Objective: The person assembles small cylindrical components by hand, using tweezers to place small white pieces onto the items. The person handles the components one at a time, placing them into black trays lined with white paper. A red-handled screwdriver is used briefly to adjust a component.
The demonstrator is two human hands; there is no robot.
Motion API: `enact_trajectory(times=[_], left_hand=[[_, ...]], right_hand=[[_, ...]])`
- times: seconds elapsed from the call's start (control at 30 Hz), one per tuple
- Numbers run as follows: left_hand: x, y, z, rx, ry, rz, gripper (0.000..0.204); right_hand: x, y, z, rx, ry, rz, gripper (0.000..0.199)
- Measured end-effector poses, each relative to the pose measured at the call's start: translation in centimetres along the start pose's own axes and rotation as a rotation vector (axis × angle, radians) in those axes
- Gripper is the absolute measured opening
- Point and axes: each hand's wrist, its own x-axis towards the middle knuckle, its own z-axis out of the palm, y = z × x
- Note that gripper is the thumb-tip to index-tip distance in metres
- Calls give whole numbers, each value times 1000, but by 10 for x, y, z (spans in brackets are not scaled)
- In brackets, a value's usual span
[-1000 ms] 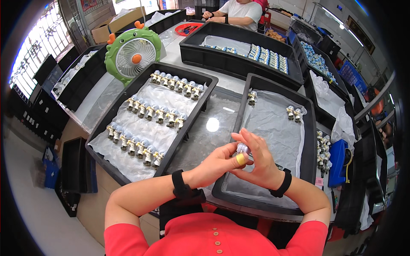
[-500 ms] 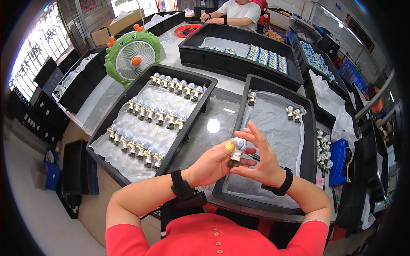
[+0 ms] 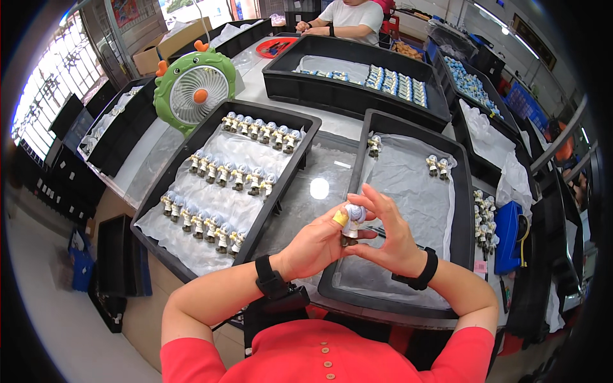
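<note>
We see a green fan, then a black tray of small dolls. Our left hand pinches one doll, up between our hands. We can't tell if our right hand's grip is closed on it.

Bright, fairly even light o'all. Barred window, upper L, is blown out, detail lost btwn bars. Ceiling tube light, upper R, is on. Round hot spot glares off tabletop, w/ small rect. reflection above it. Left hand & right hand well lit, soft shading only; figurine readable, fine detail too small. Far black tray v. dark; liner paper pale. R edge dim, murky. Fisheye: lines bow nr rim, corners black, bluish flare top R. Bkgd a bit soft.
</note>
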Motion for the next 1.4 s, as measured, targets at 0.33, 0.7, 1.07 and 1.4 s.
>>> enact_trajectory(times=[0.33,0.7,1.07,1.4], left_hand=[[1,1,-2,26,-35,11,44],[0,1,-4,56,-1,31,51],[0,6,-5,44,88,-9,51],[0,5,0,42,107,-73,55]], right_hand=[[4,-6,-5,60,-51,44,93],[4,-1,-3,19,-36,-27,90],[16,19,-52,-77,33,288,21],[-44,19,-131,-533,-266,476,10]])
